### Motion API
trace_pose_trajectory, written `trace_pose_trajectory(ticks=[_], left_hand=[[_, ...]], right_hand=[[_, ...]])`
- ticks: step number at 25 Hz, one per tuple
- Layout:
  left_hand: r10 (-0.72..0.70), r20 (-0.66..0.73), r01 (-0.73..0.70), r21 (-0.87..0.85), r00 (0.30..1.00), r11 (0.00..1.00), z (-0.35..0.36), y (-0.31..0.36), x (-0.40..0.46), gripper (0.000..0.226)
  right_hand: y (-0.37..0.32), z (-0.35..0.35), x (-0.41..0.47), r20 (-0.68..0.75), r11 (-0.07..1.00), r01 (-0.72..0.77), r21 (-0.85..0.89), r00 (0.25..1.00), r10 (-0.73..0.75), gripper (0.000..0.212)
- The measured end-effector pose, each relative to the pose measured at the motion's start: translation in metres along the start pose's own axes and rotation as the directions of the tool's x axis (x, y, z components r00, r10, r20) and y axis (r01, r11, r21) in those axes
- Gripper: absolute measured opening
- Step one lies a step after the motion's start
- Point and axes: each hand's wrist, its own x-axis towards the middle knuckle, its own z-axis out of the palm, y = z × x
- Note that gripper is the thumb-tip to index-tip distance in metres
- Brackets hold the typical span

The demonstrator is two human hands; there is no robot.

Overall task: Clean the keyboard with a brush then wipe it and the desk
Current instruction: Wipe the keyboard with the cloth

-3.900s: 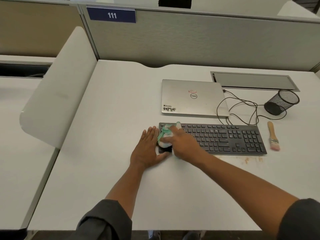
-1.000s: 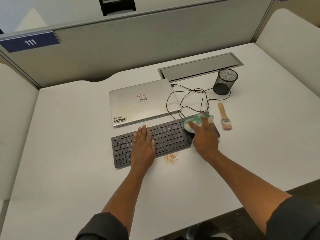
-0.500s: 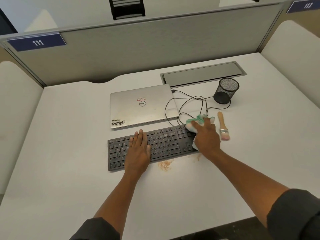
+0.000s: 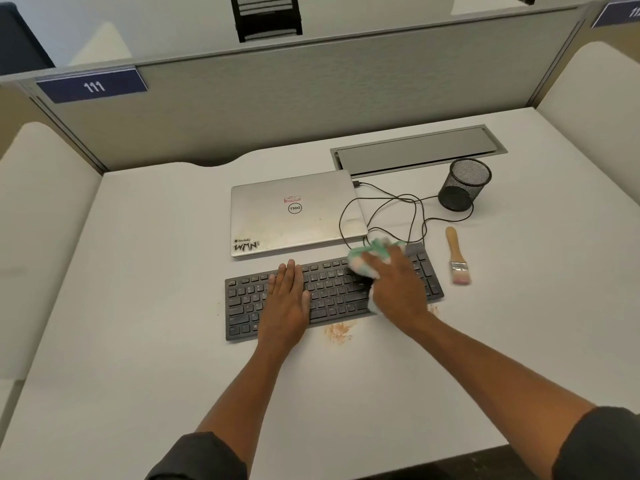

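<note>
A black keyboard [image 4: 332, 289] lies on the white desk [image 4: 156, 306], tilted slightly. My left hand [image 4: 289, 299] lies flat on its left-middle keys, fingers straight. My right hand [image 4: 394, 282] presses a white and green cloth [image 4: 363, 259] onto the keys right of the middle. The cloth bunches out past my fingers and under my palm. A wooden-handled brush [image 4: 456, 258] lies on the desk to the right of the keyboard, bristles toward me. Brownish crumbs [image 4: 337, 332] lie on the desk just in front of the keyboard.
A shut silver laptop [image 4: 294, 213] lies behind the keyboard, with a looped black cable [image 4: 398, 209] to its right. A black mesh cup [image 4: 464, 185] stands at the back right, before a grey cable hatch [image 4: 415, 150]. Partition walls close the back and sides.
My right hand with the cloth has slid left along the keyboard from its right end. My left hand stays flat on the keys. The camera view shifted a little.
</note>
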Motion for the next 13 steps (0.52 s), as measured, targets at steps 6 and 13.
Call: trace_pose_trajectory(ticks=[6,13], left_hand=[[-0.004,0.029,0.003,0.005,1.0,1.0,-0.002,0.001,0.0,0.075],[-0.013,0.095,0.016,-0.023,0.995,1.0,-0.012,0.005,0.004,0.063]], right_hand=[[-0.033,0.005,0.005,0.046,0.977,-0.211,-0.036,0.976,0.213,0.057],[-0.047,0.014,-0.024,0.01,0.995,-0.078,0.063,0.997,0.078,0.057]])
